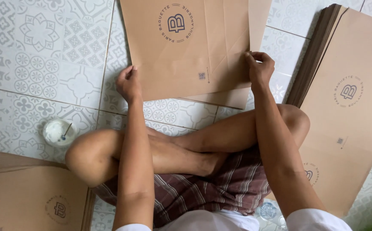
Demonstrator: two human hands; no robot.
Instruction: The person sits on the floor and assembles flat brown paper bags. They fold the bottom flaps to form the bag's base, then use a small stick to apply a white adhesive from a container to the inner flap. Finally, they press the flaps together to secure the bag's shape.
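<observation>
I find the brown paper sheet [186, 51] lying flat on the tiled floor [45, 64] directly ahead of the crossed legs, its near edge overlapping a second brown layer that juts out below it at a slight angle. The left hand [128, 83] sits at the sheet's lower left corner with the fingers curled in on the edge; I judge them pinching the paper, though the contact itself is hidden behind the knuckles. The right hand [259, 66] is clenched on the right-hand edge where a vertical fold flap begins, fingertips closed on the paper. Risks, as I assess them: uneven pull between the two hands could skew the fold line or tear the thin edge at the right pinch; the layer beneath could be dragged along and crease. The small white cup [57, 131] with a stick standing in it sits just beside the left knee, and a swing of that knee or elbow could tip it and foul the floor and the brown pile [27, 196] at lower left. Room for movement: open tile lies to the left of the sheet, well apart from any stock. To the right the tall stack of brown sheets [344, 85] stands near the right hand, with only a narrow strip of tile between, so an outward sweep there could knock the stack's edges out of line.
</observation>
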